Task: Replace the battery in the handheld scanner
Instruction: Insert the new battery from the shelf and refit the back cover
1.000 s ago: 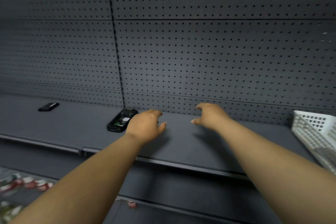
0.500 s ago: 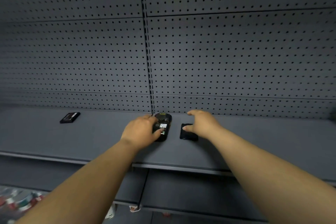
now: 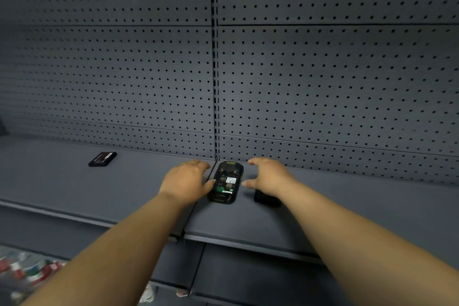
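Note:
The black handheld scanner lies face down on the grey shelf, its back open with labels and a green part showing inside. My left hand rests at its left side, thumb touching the casing. My right hand hovers just right of the scanner with fingers spread, holding nothing. Under my right wrist lies a flat black piece, partly hidden. A black battery with a red label lies far left on the shelf.
A grey pegboard wall rises behind the shelf, with a slotted upright at its middle. A seam between two shelf boards runs under my left hand. Blurred red and white packages sit on a lower level at bottom left.
The view has shifted left, so the white basket has left the frame. My left hand came to the scanner's side. My right hand lifted off the flat black piece and moved toward the scanner.

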`<state>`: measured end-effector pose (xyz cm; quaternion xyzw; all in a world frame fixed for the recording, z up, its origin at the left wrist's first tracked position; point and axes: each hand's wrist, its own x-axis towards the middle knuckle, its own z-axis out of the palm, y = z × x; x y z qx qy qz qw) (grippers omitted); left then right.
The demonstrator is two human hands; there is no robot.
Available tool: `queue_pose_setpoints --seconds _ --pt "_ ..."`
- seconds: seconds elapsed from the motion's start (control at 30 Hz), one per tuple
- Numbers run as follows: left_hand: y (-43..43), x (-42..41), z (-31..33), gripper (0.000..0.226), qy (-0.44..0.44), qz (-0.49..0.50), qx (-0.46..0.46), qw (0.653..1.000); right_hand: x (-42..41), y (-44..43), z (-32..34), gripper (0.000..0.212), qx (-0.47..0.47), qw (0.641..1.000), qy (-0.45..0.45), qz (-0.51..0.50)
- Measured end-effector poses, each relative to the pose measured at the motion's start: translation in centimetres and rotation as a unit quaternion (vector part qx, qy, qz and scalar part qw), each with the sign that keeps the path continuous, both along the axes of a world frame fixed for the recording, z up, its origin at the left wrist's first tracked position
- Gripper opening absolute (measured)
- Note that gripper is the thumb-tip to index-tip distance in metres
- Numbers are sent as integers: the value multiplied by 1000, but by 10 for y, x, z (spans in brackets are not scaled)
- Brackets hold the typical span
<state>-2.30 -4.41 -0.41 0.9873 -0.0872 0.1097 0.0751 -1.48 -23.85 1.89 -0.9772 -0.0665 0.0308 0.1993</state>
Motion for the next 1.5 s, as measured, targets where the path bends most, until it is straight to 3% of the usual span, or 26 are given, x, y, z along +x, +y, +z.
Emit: queue_pose_setpoints --seconds 0.47,0.87,1.3,1.5 --pt "139 41 -3 46 -52 78 14 995 59 129 -1 65 0 1000 -8 28" --pt "301 111 -19 41 -31 77 18 996 108 280 -20 65 11 999 5 -47" --pt "328 146 -48 56 89 128 -93 983 114 313 -33 63 -3 995 11 -95" --pt "323 151 -47 43 105 148 -147 972 113 310 -31 63 -1 995 12 -103"
